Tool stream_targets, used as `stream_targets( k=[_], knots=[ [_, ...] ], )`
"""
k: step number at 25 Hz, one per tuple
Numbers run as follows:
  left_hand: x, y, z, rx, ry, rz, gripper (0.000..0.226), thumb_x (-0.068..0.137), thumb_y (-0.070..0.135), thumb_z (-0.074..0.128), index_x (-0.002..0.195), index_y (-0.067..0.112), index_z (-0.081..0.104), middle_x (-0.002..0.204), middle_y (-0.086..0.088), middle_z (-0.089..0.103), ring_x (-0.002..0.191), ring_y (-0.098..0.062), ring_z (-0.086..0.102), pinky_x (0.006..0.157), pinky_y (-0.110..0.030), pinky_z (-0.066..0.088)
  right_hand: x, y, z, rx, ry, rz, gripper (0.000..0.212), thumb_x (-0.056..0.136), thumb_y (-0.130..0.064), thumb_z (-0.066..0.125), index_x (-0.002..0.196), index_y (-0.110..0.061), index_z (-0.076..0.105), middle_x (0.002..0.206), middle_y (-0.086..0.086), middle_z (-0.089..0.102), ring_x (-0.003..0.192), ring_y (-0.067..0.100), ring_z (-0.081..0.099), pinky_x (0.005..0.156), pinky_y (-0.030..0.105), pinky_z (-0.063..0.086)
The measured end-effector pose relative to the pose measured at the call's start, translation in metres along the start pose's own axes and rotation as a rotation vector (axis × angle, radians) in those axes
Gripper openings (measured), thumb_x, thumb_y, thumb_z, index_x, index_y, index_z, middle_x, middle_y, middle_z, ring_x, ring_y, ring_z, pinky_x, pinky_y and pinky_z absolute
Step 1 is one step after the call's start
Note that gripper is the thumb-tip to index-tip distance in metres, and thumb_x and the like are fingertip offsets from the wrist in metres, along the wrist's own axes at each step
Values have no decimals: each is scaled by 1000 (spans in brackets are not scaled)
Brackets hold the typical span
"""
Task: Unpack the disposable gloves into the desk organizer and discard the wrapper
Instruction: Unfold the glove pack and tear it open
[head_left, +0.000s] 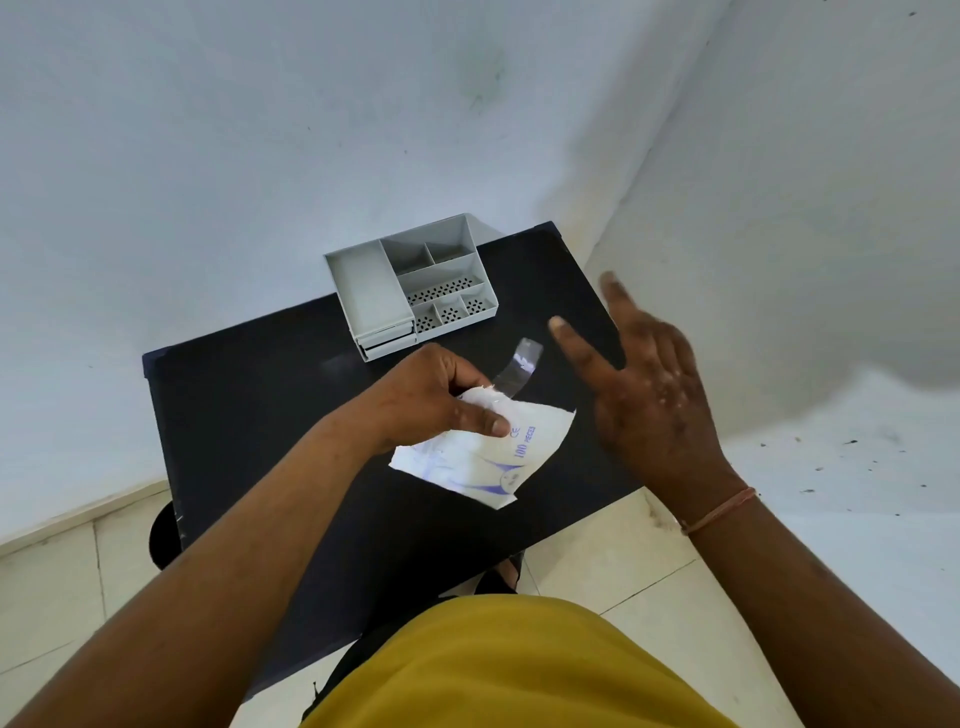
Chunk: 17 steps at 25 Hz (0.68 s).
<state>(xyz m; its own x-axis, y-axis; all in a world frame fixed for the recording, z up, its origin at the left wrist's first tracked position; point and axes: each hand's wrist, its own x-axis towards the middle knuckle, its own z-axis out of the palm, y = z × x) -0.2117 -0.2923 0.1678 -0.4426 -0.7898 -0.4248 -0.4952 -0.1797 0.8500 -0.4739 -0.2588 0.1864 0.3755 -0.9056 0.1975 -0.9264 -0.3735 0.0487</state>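
Mustard-yellow fabric of the person's shirt (519, 670) fills the bottom of the view, and both bare forearms reach out from it over the black rectangular worktop (249, 395). At the near middle of that worktop the left hand (436, 400) is clenched on the torn top of the white crinkled plastic glove packet printed in blue with "100 PIECES" (483, 457); the right hand (644, 384) hovers beside it, fingers spread, grasping nothing. A clear strip of torn-off film (522, 364) curls up from the packet's mouth. My worry is that thin, clingy gloves would come out in a clump and spill onto the worktop or floor if pulled carelessly, and the loose strip could drift off and get missed at discarding. Farther back stands the grey plastic desk organizer with several open compartments (363, 291), apparently with no gloves in it yet
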Motion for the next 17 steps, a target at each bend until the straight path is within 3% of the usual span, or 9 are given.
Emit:
stream_targets(
  k=[2, 4, 6, 8, 10, 14, 17],
  knots=[
    [-3, 1, -2, -22, -46, -12, 23, 80, 28, 92, 98, 14, 88, 101, 3, 87, 96, -13, 81, 86, -37, 64, 1, 8, 6, 67, 54, 167, 68, 92, -12, 63, 155, -26, 41, 168, 17, 24, 147, 37, 39, 116, 52, 38],
    [-7, 2, -1, -75, -56, -16, 24, 81, 25, 91, 101, 12, 87, 105, 2, 87, 100, -17, 81, 95, -47, 63, 4, 9, 9, 423, 16, 397, 47, 98, -28, 61, 144, -25, 55, 155, 9, 49, 136, 26, 53, 110, 48, 48],
    [-8, 2, -1, -95, -44, -10, 24, 81, 24, 91, 102, 13, 88, 106, 3, 86, 102, -17, 81, 98, -52, 63, 6, -2, 5, 1041, -190, 640, 34, 100, -34, 60, 132, -26, 66, 129, 1, 71, 117, 19, 68, 101, 47, 57],
    [-7, 0, -1, -86, -27, 22, 25, 80, 23, 91, 102, 13, 88, 106, 2, 87, 102, -17, 81, 98, -51, 63, 8, -14, 0, 1370, -420, 686, 28, 100, -30, 60, 127, -27, 66, 114, -3, 78, 108, 19, 74, 93, 43, 61],
    [-7, -1, -2, -93, -5, 57, 25, 80, 20, 91, 103, 13, 87, 106, 2, 86, 102, -14, 80, 96, -43, 65, 9, -24, -1, 1394, -547, 559, 33, 96, -26, 67, 129, -31, 63, 112, -6, 78, 107, 19, 74, 90, 41, 62],
    [-9, -7, 0, -126, 27, 106, 21, 81, 14, 90, 102, 17, 88, 98, 11, 85, 98, -7, 78, 84, -22, 59, 13, -40, 2, 1185, -529, 433, 44, 88, -19, 77, 120, -42, 59, 97, -15, 78, 96, 9, 75, 89, 36, 61],
    [-12, -13, 1, -173, 129, 192, 21, 81, 9, 90, 95, 24, 88, 110, 7, 83, 111, -12, 75, 99, -38, 59, 13, -48, 6, 1164, -474, 465, 41, 87, -18, 78, 117, -40, 61, 101, -13, 76, 97, 11, 75, 90, 39, 62]
  ],
)
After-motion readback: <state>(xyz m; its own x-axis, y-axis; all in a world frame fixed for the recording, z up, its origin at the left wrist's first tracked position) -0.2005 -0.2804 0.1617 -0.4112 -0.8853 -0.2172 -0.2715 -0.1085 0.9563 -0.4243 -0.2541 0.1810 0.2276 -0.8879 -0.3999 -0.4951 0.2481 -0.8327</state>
